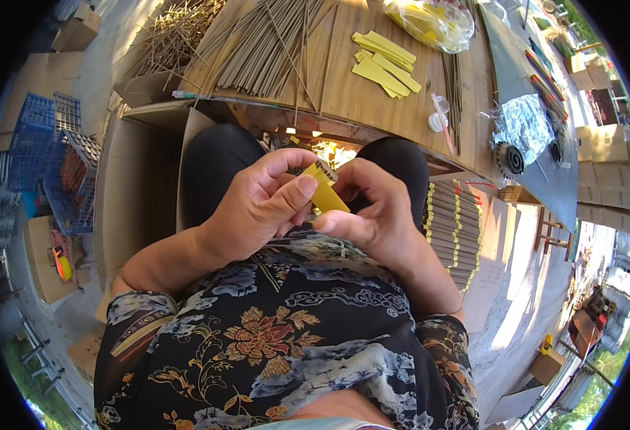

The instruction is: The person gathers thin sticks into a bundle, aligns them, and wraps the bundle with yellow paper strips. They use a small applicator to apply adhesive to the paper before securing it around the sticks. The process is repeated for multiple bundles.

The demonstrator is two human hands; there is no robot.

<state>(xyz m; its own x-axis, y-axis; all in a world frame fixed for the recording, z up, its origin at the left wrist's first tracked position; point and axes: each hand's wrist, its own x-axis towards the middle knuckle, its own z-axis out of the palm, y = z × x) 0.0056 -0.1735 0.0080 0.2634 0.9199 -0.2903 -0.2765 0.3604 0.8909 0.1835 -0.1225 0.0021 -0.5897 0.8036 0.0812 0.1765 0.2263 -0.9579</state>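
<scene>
Above my lap, a bundle of thin brown sticks [323, 172] points its end up toward me. A yellow paper strip [329, 199] lies around its side, with one end sticking out to the lower right. My left hand [261, 197] is closed around the bundle, its thumb pressing on the paper. On the other side my right hand [372, 204] has its fingers curled against the bundle and its thumb by the strip's loose end. The lower part of the bundle is hidden behind my hands.
Loose brown sticks [268, 54], yellow paper strips [386, 64] and a plastic bag [433, 21] lie on the wooden table [336, 89]. Banded stick bundles [455, 229] are stacked to my right. An open cardboard box [139, 179] and blue crates [31, 143] stand left.
</scene>
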